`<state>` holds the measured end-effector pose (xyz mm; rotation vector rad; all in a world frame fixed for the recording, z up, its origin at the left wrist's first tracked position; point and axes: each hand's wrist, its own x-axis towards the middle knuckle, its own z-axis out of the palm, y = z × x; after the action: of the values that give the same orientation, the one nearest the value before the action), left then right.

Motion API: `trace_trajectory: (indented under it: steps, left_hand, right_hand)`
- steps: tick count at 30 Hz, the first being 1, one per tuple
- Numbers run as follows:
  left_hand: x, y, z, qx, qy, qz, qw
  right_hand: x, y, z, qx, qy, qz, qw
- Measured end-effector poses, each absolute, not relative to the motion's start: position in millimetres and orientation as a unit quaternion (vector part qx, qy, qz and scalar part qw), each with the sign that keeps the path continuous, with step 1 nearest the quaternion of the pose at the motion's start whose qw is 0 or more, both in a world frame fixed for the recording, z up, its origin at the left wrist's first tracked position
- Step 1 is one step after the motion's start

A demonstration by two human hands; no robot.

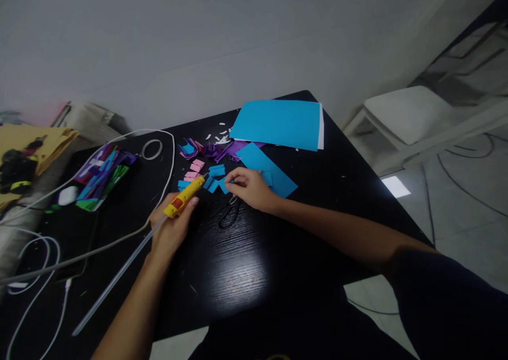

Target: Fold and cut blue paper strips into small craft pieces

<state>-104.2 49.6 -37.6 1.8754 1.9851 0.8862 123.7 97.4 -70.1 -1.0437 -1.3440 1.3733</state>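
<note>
My left hand is wrapped round a yellow hot glue gun. A long clear glue stick sticks out of its back end, and its nozzle points at the small folded blue paper pieces. Just right of the nozzle, my right hand has its thumb and fingertips pinched together over a blue piece; what lies between them is too small to make out. Black-handled scissors lie partly under that hand. Folded pink paper pieces are beyond the glue gun.
Large blue sheets lie at the table's back, with another blue sheet nearer. Purple folded paper and white scraps are beside them. Leftward are a tape roll, a bundle of coloured strips and a white cable. A white stool stands right.
</note>
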Motion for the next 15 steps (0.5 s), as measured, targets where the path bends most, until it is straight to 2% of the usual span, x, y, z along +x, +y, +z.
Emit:
trace_trajectory:
  steps: [7, 15]
  left_hand:
    - [-106.7, 48.6, -39.4, 0.708, 0.613, 0.331, 0.119]
    - [-109.5, 47.2, -38.9, 0.735, 0.59, 0.312, 0.121]
  right_hand:
    - [125.3, 94.8, -71.5, -0.454, -0.58, 0.487, 0.469]
    - [123.1, 98.3, -72.2, -0.435, -0.54, 0.528, 0.49]
